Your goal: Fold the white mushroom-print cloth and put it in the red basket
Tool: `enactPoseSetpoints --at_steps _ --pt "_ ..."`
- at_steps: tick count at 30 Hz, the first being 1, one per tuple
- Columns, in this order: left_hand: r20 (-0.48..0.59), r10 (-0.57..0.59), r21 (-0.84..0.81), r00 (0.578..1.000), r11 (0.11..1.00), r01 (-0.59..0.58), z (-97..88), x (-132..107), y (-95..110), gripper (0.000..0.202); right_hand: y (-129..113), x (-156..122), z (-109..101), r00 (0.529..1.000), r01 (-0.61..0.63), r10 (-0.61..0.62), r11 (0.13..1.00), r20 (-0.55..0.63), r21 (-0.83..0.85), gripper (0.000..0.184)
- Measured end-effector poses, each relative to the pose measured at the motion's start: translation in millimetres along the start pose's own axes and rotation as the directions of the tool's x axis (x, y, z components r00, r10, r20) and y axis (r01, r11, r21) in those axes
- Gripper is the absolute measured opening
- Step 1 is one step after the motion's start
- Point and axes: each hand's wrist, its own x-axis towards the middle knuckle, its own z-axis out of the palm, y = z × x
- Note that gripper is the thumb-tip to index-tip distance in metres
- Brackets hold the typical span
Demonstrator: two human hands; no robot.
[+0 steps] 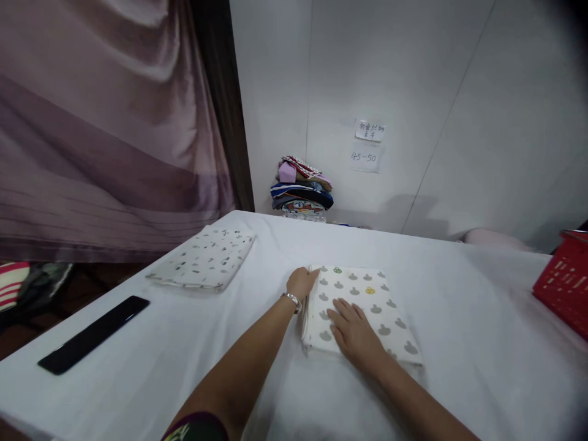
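A folded white cloth (367, 312) with grey mushroom-like shapes and a few green and yellow ones lies in front of me on the table. My left hand (302, 284), with a silver bracelet at the wrist, grips the cloth's far left edge; part of its fingers is hidden. My right hand (356, 331) rests flat on top of the cloth, left of its middle, fingers stretched out. To the left lies another folded white cloth (206, 257) with small dark and grey prints, apart from both hands.
A long black flat object (94, 335) lies at the table's left side. The table wears a white cover (441, 282). A red basket (564, 282) stands at the right edge. Beyond the far edge are stacked folded fabrics (302, 190); a curtain (101, 122) hangs on the left.
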Motion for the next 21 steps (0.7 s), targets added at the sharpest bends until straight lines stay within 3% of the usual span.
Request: enactPoseSetpoints --at_steps 6,14,21 --pt "-0.018 -0.034 -0.005 0.999 0.999 0.034 3.2 14.3 6.6 0.041 0.9 -0.4 2.2 1.0 0.002 -0.002 1.0 -0.016 -0.008 0.038" --pt "0.043 -0.03 -0.063 0.999 0.997 0.033 5.1 26.1 -5.1 0.037 -1.5 -0.7 0.3 1.0 -0.007 0.007 1.0 0.005 -0.007 0.04" --pt "0.007 -0.025 -0.117 1.0 0.993 0.026 -8.3 11.6 -7.1 0.045 -1.0 1.3 -9.7 0.997 -0.033 0.029 0.998 0.077 0.047 0.04"
